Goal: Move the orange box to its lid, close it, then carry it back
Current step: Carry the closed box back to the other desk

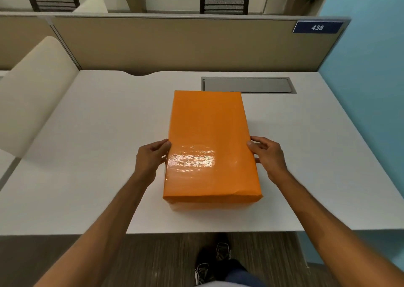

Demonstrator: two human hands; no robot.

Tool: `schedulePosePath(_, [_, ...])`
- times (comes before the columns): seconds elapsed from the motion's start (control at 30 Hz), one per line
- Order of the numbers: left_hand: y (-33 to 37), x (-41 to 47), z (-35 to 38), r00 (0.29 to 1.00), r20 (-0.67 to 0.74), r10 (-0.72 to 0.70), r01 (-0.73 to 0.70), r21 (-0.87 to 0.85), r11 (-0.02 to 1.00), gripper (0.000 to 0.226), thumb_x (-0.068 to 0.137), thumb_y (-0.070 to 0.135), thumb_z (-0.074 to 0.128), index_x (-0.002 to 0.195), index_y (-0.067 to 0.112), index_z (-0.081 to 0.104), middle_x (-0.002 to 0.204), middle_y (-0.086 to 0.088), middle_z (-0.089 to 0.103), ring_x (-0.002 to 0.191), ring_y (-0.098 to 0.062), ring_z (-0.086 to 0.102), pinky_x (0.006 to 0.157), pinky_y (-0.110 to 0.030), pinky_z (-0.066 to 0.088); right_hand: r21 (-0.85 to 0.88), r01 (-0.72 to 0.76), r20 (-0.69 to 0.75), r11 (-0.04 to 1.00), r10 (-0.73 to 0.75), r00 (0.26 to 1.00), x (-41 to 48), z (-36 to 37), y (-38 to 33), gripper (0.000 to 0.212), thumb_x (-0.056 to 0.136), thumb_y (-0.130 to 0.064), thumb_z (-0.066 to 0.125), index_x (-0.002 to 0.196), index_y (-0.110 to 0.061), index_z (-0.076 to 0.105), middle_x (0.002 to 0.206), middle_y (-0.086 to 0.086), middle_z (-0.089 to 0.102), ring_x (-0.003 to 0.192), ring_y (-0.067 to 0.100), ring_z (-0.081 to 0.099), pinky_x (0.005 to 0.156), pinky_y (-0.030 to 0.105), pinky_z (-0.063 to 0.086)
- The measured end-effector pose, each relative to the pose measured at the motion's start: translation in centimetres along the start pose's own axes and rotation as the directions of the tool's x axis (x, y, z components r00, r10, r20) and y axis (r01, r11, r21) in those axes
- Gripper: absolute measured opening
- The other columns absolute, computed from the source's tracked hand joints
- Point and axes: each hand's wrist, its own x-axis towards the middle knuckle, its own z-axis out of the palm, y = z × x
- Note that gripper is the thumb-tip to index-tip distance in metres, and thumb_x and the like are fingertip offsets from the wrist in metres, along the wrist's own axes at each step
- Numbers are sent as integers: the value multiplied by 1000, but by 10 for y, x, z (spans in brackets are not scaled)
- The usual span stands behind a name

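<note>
Shoes point(211, 262) stand on the striped floor at the near edge, below the white worktop point(87, 155). Both bare forearms reach forward over it. On the worktop lies the orange box point(209, 146), lid on, long side running away from the camera, its glossy top catching light. The left hand point(150, 158) presses its thumb and fingers against the box's left side; the right hand point(267, 155) does the same on the right side, so the box is held between the two. Whether it is lifted or resting cannot be told. Just beyond its far right corner sits a grey cable hatch point(248, 85). Farther off, a beige partition carries a blue plate point(317, 27) reading 438.
</note>
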Motion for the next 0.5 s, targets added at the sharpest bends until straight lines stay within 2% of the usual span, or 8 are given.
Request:
schedulePosePath(0.13, [-2,-8,-1,996,35,-78,79,-33,996,47,91,30,67,135,17,59,129,-7,66,116,-29,61,92,-48,50,111,-90,67,990,82,994,-12,-5,7,51,89,-34,70,137,-23,57,130,5,64,114,26,62,88,52,56])
schedulePosePath(0.23, [-5,-12,-1,991,40,-129,131,-56,990,53,87,39,70,137,25,59,133,-6,64,121,-31,58,100,-62,45,199,-164,164,966,133,977,-18,-6,10,61,85,-37,73,142,-28,52,130,1,64,114,23,62,75,45,57])
schedulePosePath(0.3, [-6,-14,3,990,38,-135,138,-75,988,57,85,41,72,138,27,58,132,-5,65,120,-31,60,97,-62,48,263,-194,216,945,138,967,-22,-5,11,65,83,-35,74,143,-30,49,128,-2,65,113,21,63,73,44,57])
schedulePosePath(0.4, [-7,-19,11,992,21,-127,128,-93,987,58,83,41,73,138,26,58,123,-4,69,111,-30,66,88,-53,54,340,-237,249,910,155,956,-22,-3,13,67,81,-30,76,142,-30,50,127,-2,67,115,25,64,87,55,55])
schedulePosePath(0.5, [-6,-22,16,992,7,-128,128,-115,985,60,82,39,75,138,25,58,122,-4,70,108,-30,67,93,-57,52,360,-256,257,897,168,952,-19,-4,13,71,78,-27,79,142,-29,50,129,1,66,116,27,63,94,61,50])
